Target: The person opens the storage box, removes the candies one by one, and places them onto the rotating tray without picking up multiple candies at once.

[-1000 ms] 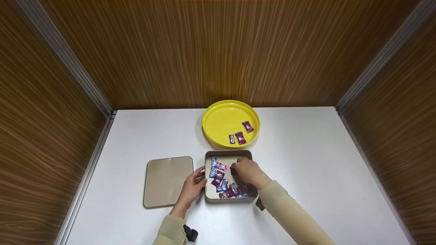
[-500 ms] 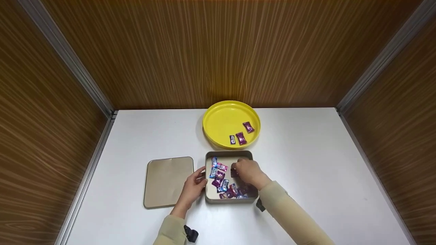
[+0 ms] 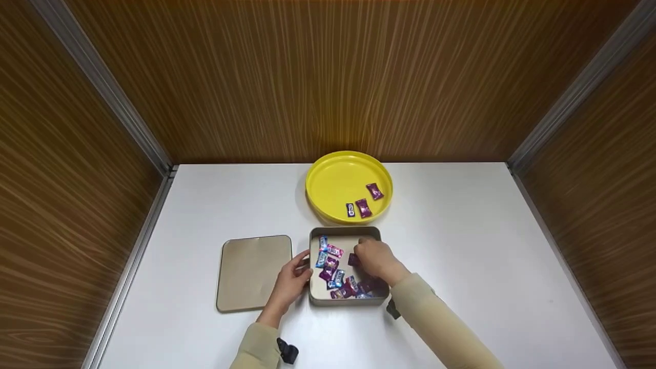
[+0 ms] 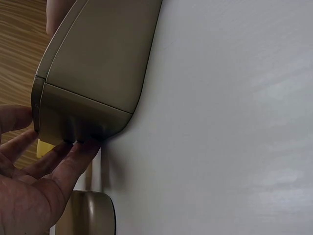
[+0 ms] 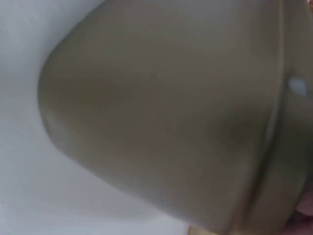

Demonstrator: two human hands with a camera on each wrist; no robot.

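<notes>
My right hand (image 3: 378, 260) reaches down into a square metal tin (image 3: 353, 302), fingers curled, pinching a purple-wrapped candy (image 3: 353, 260) that shows at its left side. The fingertips are hidden under the hand. Several wrapped candies in purple, blue and pink (image 3: 330, 266) lie loose along the tin's left and near sides. My left hand (image 3: 288, 287) rests against the tin's left wall. In the left wrist view its fingers (image 4: 73, 161) touch the outer side of the tin (image 4: 98, 58), one fingertip right at the rim. The right wrist view is mostly the tin's outer wall (image 5: 161, 112).
A round yellow tray (image 3: 333, 179) stands just behind the tin, with two purple candies (image 3: 364, 208) and a small dark-and-white one (image 3: 350, 209) in it. The tin's flat lid (image 3: 253, 274) lies left of my left hand. Wood-grain panels (image 3: 328, 77) enclose the white table (image 3: 461, 220).
The purple candy by my right fingers has shifted slightly and shows less of itself beside the hand. Otherwise both hands, tin and tray stay nearly in place.
</notes>
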